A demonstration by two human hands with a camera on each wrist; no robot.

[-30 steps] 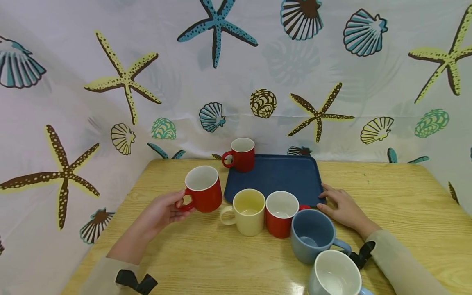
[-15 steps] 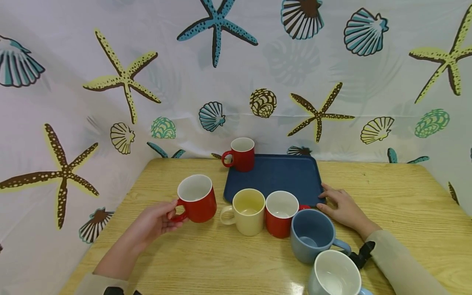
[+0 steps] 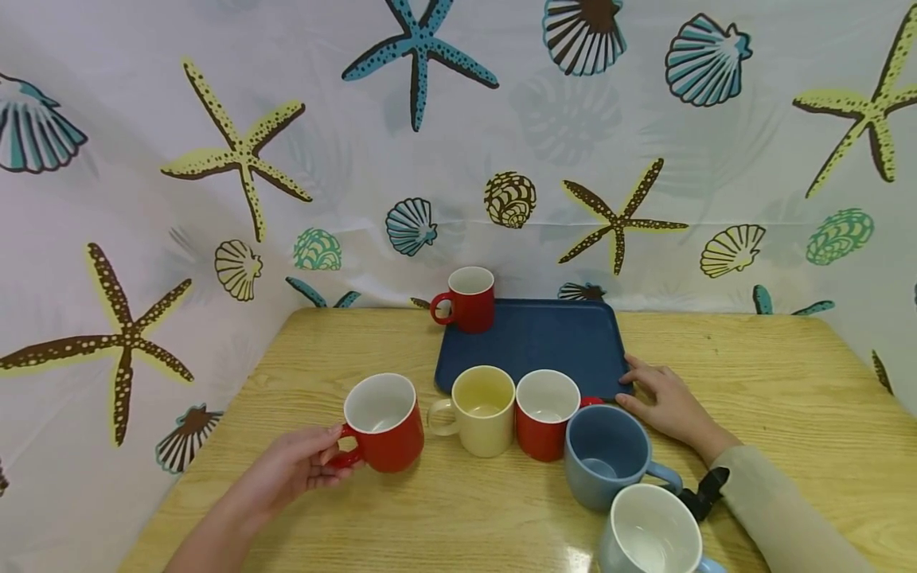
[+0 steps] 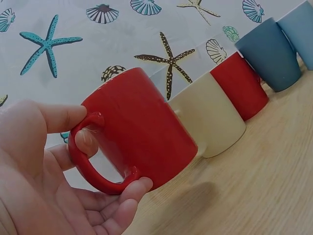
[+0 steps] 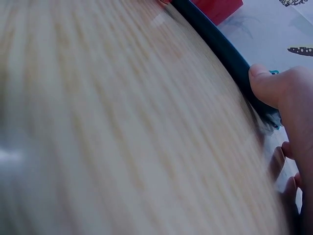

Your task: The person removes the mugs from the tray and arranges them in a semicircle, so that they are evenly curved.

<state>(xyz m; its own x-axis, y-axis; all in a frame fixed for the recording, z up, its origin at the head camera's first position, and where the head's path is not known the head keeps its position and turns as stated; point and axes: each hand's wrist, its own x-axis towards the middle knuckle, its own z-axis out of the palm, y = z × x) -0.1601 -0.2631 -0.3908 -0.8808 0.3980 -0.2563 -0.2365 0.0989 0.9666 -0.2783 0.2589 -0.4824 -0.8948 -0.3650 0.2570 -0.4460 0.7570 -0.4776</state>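
A person's left hand [image 3: 301,461] holds a red mug [image 3: 390,438] by its handle [image 4: 82,166] just left of the head frame's lower centre. The mug's long axis stands roughly upright, white mouth up, the handle pointing to the lower left. The body lies wholly to the right of the grip, near a yellow mug [image 3: 485,418]; the left wrist view shows the shadow apart from its base, just above the wooden table [image 3: 358,525]. The thumb [image 4: 66,117] presses the handle's top and the fingers curl through and beneath it, the forearm rising from the bottom left. Right of centre, the right hand [image 3: 666,406], palm down, fingers loosely bent, touches the right edge of a blue tray [image 3: 552,342], thumb on the rim, forearm slanting to the lower right corner.
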